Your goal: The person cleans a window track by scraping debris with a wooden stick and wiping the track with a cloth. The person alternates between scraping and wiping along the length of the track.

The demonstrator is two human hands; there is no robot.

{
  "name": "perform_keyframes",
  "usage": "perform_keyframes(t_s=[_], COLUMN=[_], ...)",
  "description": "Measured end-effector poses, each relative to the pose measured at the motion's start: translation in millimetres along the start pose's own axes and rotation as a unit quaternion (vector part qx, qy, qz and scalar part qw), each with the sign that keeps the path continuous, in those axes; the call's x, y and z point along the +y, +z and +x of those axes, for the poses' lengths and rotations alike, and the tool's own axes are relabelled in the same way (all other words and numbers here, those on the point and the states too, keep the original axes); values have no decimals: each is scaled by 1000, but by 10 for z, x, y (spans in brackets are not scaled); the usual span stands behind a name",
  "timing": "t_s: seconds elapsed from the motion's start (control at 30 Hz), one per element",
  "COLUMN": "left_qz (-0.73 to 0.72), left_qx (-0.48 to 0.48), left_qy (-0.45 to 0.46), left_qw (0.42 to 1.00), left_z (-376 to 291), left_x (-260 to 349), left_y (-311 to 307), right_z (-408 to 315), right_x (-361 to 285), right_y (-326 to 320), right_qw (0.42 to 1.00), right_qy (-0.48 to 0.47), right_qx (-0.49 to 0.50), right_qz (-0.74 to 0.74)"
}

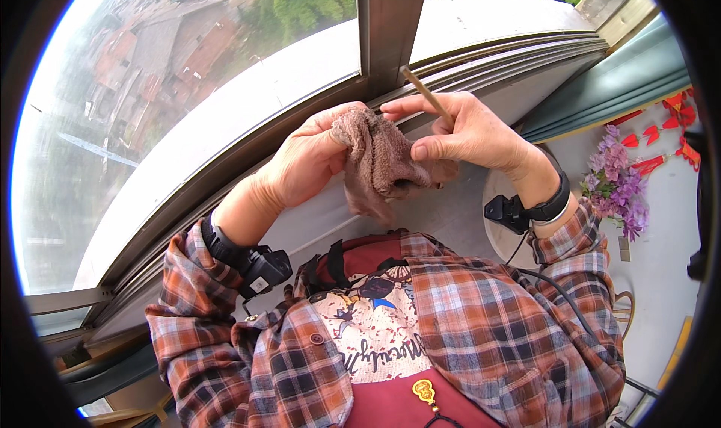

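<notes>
A crumpled brownish-pink cloth (388, 157) hangs in front of my chest, beside the window. My left hand (310, 160) pinches its upper left part between thumb and fingers. At the cloth's right side is my right hand (467, 132), its thumb touching the fabric and its index finger stretched towards the cloth's top. A thin wooden stick (426, 94) is held in the fingers of my right hand and points up towards the window frame. The stick's lower end is hidden in that hand.
The window's metal upright (388, 28) and sliding tracks (507, 56) lie just beyond my hands. A teal curtain (614, 90) hangs at the right, above purple artificial flowers (619, 185). A round pale table or stool (498, 225) stands beneath my right wrist.
</notes>
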State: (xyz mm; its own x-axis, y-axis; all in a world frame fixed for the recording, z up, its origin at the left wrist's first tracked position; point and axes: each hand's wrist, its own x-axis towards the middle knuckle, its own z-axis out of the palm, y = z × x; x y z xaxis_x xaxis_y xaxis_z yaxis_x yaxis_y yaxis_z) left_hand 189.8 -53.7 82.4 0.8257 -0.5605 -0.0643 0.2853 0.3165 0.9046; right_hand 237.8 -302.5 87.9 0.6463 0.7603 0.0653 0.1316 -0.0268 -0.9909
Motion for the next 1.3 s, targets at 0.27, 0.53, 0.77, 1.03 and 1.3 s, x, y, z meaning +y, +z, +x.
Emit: perform_keyframes(t_s=[0.27, 0.53, 0.77, 1.03, 1.3], left_qz=[310, 481, 618, 706, 719], left_qx=[28, -1, 136, 292, 300], left_qy=[-51, -32, 85, 215, 168], left_qw=[949, 876, 770, 609, 604], left_z=[-379, -703, -1134, -1460, -1461], left_x=[218, -86, 162, 172, 122], left_y=[52, 83, 110, -194, -196], right_z=[165, -18, -158, -192, 132], right_x=[336, 433, 222, -4, -273], right_y=[348, 392, 119, -231, 141], right_qw=[993, 989, 980, 907, 800], right_qy=[-23, -47, 51, 19, -206], right_qx=[-85, -115, -23, 141, 41], right_qz=[-79, -78, -190, -396, -562])
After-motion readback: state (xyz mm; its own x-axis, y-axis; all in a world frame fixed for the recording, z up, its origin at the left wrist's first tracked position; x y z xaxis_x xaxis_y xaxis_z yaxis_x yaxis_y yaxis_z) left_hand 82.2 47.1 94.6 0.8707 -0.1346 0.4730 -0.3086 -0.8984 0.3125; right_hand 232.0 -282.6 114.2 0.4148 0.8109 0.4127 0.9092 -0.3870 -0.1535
